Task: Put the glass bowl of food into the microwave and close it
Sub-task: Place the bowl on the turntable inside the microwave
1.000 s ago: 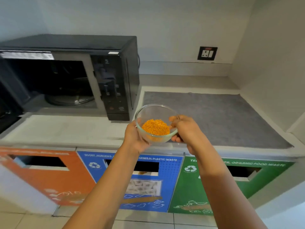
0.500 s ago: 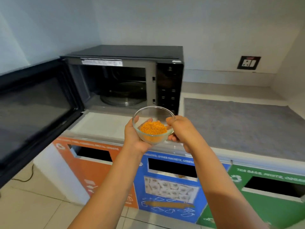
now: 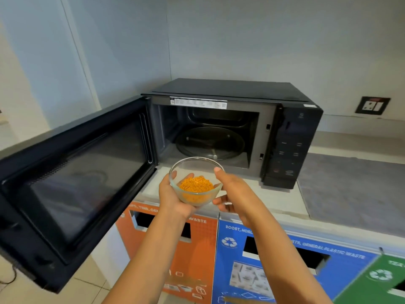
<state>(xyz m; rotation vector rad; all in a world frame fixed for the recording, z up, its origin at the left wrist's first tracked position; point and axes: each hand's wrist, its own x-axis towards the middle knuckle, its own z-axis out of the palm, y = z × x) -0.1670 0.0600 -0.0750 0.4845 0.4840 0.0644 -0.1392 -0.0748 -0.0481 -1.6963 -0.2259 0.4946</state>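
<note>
Before the open microwave (image 3: 232, 130), both hands clasp a round clear glass bowl (image 3: 196, 181) of fine orange strands: left hand (image 3: 173, 198) cupped beneath, right hand (image 3: 233, 194) gripping the rim. Inside sits a smooth glass turntable (image 3: 210, 143); the glossy black door (image 3: 72, 187) is swung left.

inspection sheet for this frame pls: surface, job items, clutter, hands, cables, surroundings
Surface: pale countertop, grey mat at right.
Job's things: glass bowl of orange food, held in front of the microwave; door swung open, turntable bare.
Clutter: nothing seen.
Grippers: left hand cups the bowl from beneath, right hand grips its rim.
Cables: dark cord on floor, far left.
Surroundings: wall socket; orange, blue, green waste bins below.
</note>
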